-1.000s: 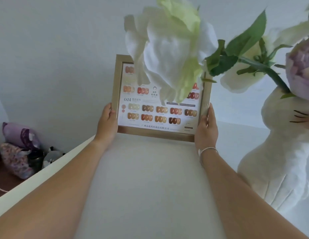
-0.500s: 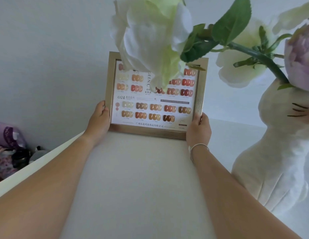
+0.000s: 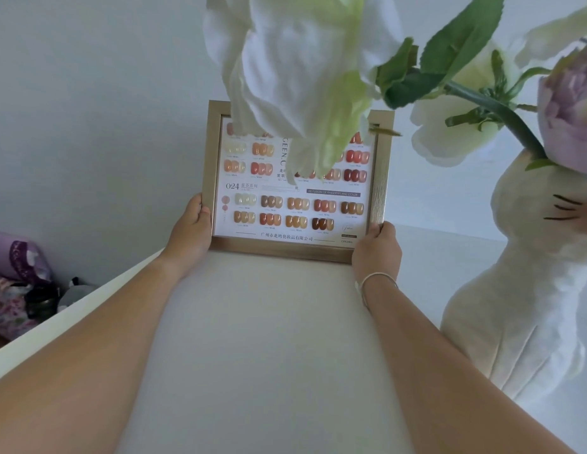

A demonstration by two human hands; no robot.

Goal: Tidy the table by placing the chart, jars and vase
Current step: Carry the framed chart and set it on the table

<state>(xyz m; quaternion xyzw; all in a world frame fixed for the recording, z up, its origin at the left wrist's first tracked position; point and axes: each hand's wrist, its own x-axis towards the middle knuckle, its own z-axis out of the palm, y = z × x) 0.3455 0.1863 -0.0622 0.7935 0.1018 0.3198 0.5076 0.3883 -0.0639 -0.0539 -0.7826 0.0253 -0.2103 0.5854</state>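
A gold-framed colour chart point(image 3: 295, 211) of nail samples stands upright at the back of the white table point(image 3: 269, 339), against the wall. My left hand point(image 3: 188, 232) grips its lower left edge. My right hand point(image 3: 377, 249), a bracelet on the wrist, grips its lower right corner. The chart's bottom edge rests on the tabletop. A white cat-shaped vase point(image 3: 528, 290) stands to the right, close to the camera. Its white flower point(image 3: 295, 70) hangs in front of the chart's top. No jars are in view.
A purple flower point(image 3: 570, 106) and green leaves point(image 3: 459, 50) crowd the upper right. Beyond the table's left edge, lower down, lie purple and floral bags point(image 3: 13, 290) and a dark object. The pale wall point(image 3: 89, 109) rises directly behind the chart.
Both hands have slid lower on the frame, and the chart has shifted slightly left and stands straighter against the wall. The view has tilted, so the white flower sits higher.
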